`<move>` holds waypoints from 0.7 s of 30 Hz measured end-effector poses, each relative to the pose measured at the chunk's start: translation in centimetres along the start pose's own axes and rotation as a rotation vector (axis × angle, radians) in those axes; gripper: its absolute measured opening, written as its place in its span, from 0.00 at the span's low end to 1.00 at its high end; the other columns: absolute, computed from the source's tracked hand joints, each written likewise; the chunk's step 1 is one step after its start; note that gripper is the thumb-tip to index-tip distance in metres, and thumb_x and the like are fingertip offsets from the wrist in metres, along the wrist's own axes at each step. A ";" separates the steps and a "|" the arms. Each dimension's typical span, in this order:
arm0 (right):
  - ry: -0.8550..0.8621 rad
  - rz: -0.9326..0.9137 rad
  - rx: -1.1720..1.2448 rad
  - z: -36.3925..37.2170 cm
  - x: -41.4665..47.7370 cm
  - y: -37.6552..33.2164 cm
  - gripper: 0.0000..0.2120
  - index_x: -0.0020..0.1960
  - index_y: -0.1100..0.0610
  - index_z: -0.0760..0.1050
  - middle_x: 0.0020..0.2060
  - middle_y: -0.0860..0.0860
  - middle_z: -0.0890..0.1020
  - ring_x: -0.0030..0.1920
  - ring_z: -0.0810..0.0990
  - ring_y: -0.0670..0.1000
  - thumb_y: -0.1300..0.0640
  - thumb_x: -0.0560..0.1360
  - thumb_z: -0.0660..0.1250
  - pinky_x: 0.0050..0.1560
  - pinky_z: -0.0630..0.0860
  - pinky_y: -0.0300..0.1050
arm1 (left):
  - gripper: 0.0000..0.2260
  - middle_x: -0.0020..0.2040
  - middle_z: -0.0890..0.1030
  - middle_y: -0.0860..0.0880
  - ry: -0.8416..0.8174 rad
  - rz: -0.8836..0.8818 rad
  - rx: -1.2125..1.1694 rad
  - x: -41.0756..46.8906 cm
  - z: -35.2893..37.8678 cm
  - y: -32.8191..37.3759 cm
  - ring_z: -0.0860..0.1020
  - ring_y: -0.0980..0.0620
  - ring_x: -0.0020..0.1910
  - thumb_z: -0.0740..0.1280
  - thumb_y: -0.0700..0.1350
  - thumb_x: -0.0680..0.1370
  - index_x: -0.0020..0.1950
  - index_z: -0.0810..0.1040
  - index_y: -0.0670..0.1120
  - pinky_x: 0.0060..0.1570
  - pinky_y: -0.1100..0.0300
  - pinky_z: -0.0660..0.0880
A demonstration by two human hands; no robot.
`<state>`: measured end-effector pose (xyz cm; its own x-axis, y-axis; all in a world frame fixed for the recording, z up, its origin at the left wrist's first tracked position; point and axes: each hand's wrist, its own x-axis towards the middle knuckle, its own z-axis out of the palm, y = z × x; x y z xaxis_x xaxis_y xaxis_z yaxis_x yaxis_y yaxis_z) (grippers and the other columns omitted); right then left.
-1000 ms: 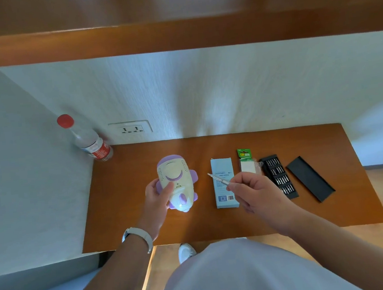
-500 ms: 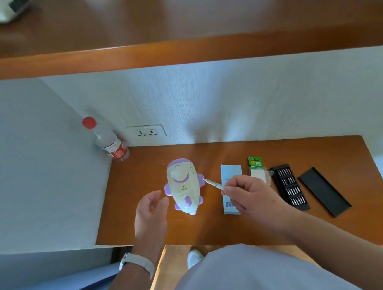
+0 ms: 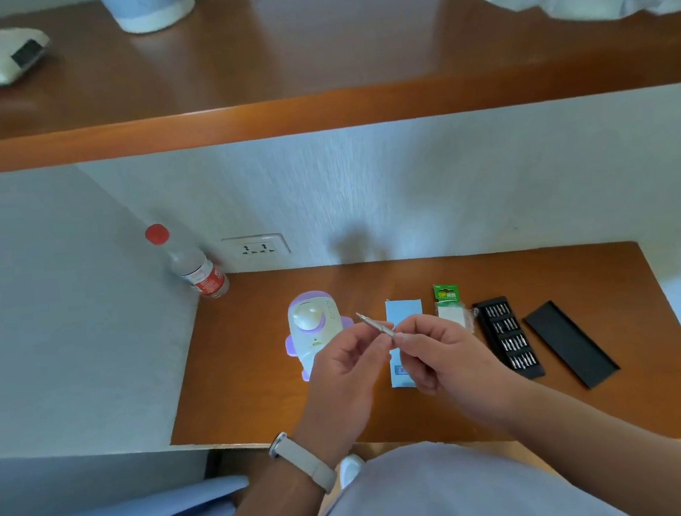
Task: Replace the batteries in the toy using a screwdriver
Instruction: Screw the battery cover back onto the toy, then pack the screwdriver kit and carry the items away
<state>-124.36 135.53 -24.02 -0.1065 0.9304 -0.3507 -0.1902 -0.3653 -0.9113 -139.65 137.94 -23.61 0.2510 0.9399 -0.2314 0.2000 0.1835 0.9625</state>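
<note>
Right hand [image 3: 441, 352] holds screwdriver [image 3: 375, 324], tip pointing up-left.

White wall [image 3: 406, 183], wooden shelf [image 3: 315, 113], desk [image 3: 250, 372]

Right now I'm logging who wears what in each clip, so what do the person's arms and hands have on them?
Both forearms are bare, no sleeves or gloves. The left wrist carries a pale beige band. The left hand and right hand show no rings.

White-and-purple toy [image 3: 312, 332] stands on the desk; slim silver screwdriver [image 3: 376, 326] held above.
</note>
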 end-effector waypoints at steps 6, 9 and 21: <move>0.079 0.022 -0.021 -1.6 -1.4 0.2 0.12 0.41 0.59 0.75 0.28 0.54 0.73 0.28 0.67 0.50 0.55 0.81 0.62 0.30 0.67 0.42 | 0.08 0.44 0.85 0.55 -0.063 0.017 -0.049 0.7 2.0 0.0 0.82 0.61 0.49 0.67 0.42 0.81 0.48 0.85 0.53 0.45 0.71 0.77; 0.155 0.047 -0.100 -2.7 -2.2 0.6 0.13 0.44 0.60 0.76 0.32 0.53 0.77 0.32 0.72 0.51 0.50 0.79 0.65 0.34 0.73 0.41 | 0.09 0.43 0.85 0.54 -0.074 0.013 -0.030 1.2 3.2 -0.2 0.83 0.57 0.48 0.67 0.44 0.81 0.45 0.84 0.54 0.45 0.67 0.79; 0.373 -0.051 -0.052 -8.3 -5.0 -0.3 0.09 0.46 0.47 0.82 0.34 0.50 0.82 0.35 0.78 0.48 0.56 0.80 0.65 0.38 0.76 0.37 | 0.05 0.39 0.83 0.59 -0.316 0.088 0.243 3.1 8.2 -0.3 0.82 0.56 0.43 0.70 0.49 0.79 0.44 0.81 0.58 0.42 0.67 0.79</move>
<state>-115.64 131.22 -23.78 0.2668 0.8978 -0.3503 -0.1354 -0.3250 -0.9360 -131.16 138.46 -25.80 0.5485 0.8073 -0.2178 0.3727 -0.0028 0.9279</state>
